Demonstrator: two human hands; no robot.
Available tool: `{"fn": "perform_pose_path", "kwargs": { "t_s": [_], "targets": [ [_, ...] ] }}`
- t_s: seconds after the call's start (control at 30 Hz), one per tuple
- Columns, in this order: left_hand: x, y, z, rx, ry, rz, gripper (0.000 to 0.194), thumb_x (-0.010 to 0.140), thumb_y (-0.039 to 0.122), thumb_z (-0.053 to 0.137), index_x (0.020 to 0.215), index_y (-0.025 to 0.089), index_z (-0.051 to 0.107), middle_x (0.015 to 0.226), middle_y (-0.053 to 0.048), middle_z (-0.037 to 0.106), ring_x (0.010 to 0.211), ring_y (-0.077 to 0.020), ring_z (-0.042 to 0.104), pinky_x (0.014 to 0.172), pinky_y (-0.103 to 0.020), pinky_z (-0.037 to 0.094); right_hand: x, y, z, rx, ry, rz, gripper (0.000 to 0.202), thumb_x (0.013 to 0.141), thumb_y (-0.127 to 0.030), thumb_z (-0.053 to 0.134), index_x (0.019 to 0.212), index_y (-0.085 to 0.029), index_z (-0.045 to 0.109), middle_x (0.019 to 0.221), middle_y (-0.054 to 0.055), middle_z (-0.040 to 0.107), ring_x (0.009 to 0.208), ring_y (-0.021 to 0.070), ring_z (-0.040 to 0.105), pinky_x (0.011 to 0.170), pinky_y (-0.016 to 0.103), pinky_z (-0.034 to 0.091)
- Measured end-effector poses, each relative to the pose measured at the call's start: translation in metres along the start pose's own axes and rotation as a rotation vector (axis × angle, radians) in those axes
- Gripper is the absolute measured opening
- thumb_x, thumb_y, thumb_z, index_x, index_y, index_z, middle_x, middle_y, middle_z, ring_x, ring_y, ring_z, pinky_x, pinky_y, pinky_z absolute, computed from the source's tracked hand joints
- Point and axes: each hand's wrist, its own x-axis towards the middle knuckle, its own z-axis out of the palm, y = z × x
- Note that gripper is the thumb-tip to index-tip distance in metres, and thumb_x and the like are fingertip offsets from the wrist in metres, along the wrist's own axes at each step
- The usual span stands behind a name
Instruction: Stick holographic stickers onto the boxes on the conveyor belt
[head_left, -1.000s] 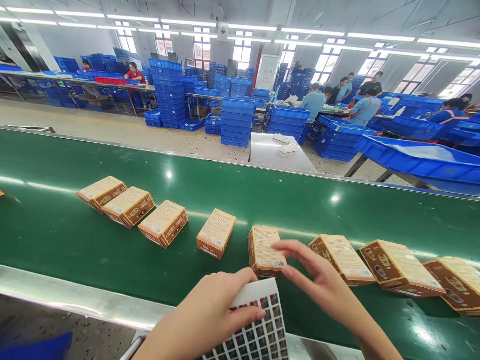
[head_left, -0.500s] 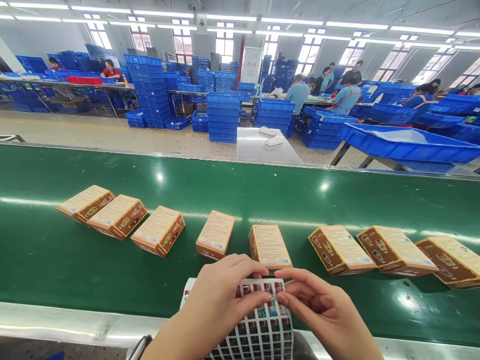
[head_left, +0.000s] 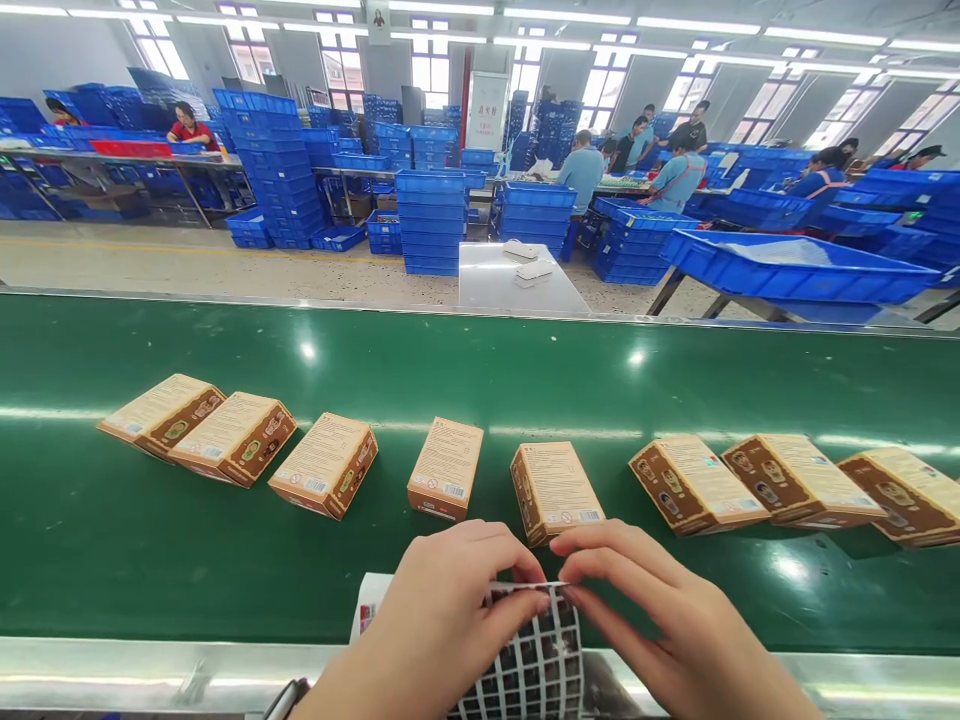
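Watch the left first: your left hand (head_left: 450, 615) has the gridded sheet (head_left: 536, 655) clamped between thumb and fingers. Let that pinch slacken and the curved sheet could slip or spring flat; squeeze too hard and it could crease. Over to the right, the trouble spot is the far corner: your right hand (head_left: 675, 620) has its thumb and fingertips nearly together there, and a hasty tug could tear the sheet or drag it out of the left-hand hold. The nearest box (head_left: 559, 485) sits just beyond those fingers; swing them to the far side carelessly and you'd likely knock it askew on the green belt (head_left: 465, 350).

Now the lie of it: the sheet's pale end pokes out left of your left hand, its middle is hidden under that hand, and the grid bows down to the near side, by the metal rail (head_left: 165, 675). Your pinch is close to the far edge. Right of it, the right fingertips are at the corner; whether they grip it, I can't tell.
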Motion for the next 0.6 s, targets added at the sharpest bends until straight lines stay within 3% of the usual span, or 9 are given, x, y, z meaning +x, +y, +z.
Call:
{"fn": "perform_pose_path", "kwargs": {
  "t_s": [0.1, 0.2, 0.27, 0.33, 0.4, 0.47, 0.53, 0.6],
  "targets": [
    [0.002, 0.001, 0.001, 0.014, -0.009, -0.034, 0.006, 0.091, 0.026, 0.066, 0.085, 0.026, 0.069, 0.087, 0.007, 0.071, 0.080, -0.0125, 0.063, 0.071, -0.024, 0.041, -0.006, 0.003, 0.002, -0.229, 0.058, -0.137, 0.017, 0.098, -0.010, 0.053, 0.109, -0.021, 0.062, 0.116, 0.008, 0.070, 0.108, 0.0222, 0.065, 0.099, 0.037, 0.047],
    [0.005, 0.005, 0.001, 0.036, -0.016, -0.079, 0.011, 0.092, 0.029, 0.062, 0.085, 0.025, 0.069, 0.085, 0.005, 0.071, 0.078, -0.0143, 0.063, 0.069, -0.027, 0.041, -0.018, 0.004, 0.004, -0.391, 0.013, -0.241, 0.029, 0.092, -0.003, 0.055, 0.117, -0.015, 0.063, 0.130, 0.014, 0.066, 0.123, 0.0282, 0.058, 0.111, 0.047, 0.034],
    [0.007, 0.008, 0.000, 0.027, -0.031, -0.119, 0.013, 0.091, 0.031, 0.061, 0.084, 0.025, 0.069, 0.083, 0.004, 0.072, 0.075, -0.0154, 0.063, 0.068, -0.028, 0.042, -0.025, 0.004, 0.004, -0.409, -0.010, -0.265, 0.034, 0.091, -0.002, 0.056, 0.122, -0.015, 0.062, 0.136, 0.014, 0.062, 0.129, 0.0285, 0.053, 0.115, 0.048, 0.030],
    [0.010, 0.010, 0.000, 0.016, -0.048, -0.156, 0.013, 0.090, 0.032, 0.061, 0.084, 0.025, 0.069, 0.082, 0.003, 0.072, 0.074, -0.0165, 0.063, 0.066, -0.029, 0.043, -0.029, 0.005, 0.003, -0.313, 0.055, -0.210, 0.032, 0.091, -0.004, 0.059, 0.118, -0.020, 0.065, 0.132, 0.008, 0.066, 0.126, 0.0250, 0.056, 0.113, 0.042, 0.034],
    [0.013, 0.010, 0.002, 0.030, -0.055, -0.183, 0.012, 0.089, 0.032, 0.060, 0.085, 0.025, 0.069, 0.083, 0.003, 0.072, 0.075, -0.0181, 0.064, 0.065, -0.030, 0.044, -0.028, 0.014, 0.002, -0.111, 0.166, 0.000, 0.018, 0.093, -0.012, 0.063, 0.102, -0.027, 0.068, 0.125, 0.003, 0.069, 0.119, 0.0231, 0.061, 0.106, 0.038, 0.042],
    [0.017, 0.009, 0.007, 0.060, -0.059, -0.138, 0.010, 0.089, 0.029, 0.061, 0.085, 0.025, 0.069, 0.091, 0.001, 0.074, 0.085, -0.0207, 0.067, 0.072, -0.033, 0.050, -0.024, 0.035, 0.000, 0.146, 0.272, 0.357, 0.007, 0.094, -0.028, 0.066, 0.088, -0.028, 0.069, 0.126, 0.002, 0.068, 0.119, 0.0258, 0.061, 0.101, 0.039, 0.048],
    [0.024, 0.008, 0.016, 0.087, -0.081, 0.001, 0.007, 0.088, 0.024, 0.064, 0.083, 0.023, 0.068, 0.117, -0.001, 0.074, 0.114, -0.0254, 0.065, 0.094, -0.041, 0.052, -0.019, 0.064, -0.002, 0.409, 0.373, 0.723, 0.022, 0.088, -0.047, 0.070, 0.083, -0.025, 0.070, 0.130, 0.006, 0.066, 0.125, 0.0317, 0.058, 0.103, 0.045, 0.047],
    [0.034, 0.007, 0.030, 0.128, -0.125, 0.181, 0.005, 0.086, 0.018, 0.066, 0.082, 0.020, 0.069, 0.148, -0.003, 0.057, 0.142, -0.0293, 0.045, 0.116, -0.049, 0.039, -0.014, 0.091, -0.002, 0.679, 0.396, 0.948, 0.037, 0.075, -0.056, 0.079, 0.090, -0.022, 0.073, 0.129, 0.010, 0.066, 0.126, 0.0345, 0.056, 0.109, 0.048, 0.043]
  ]
}}
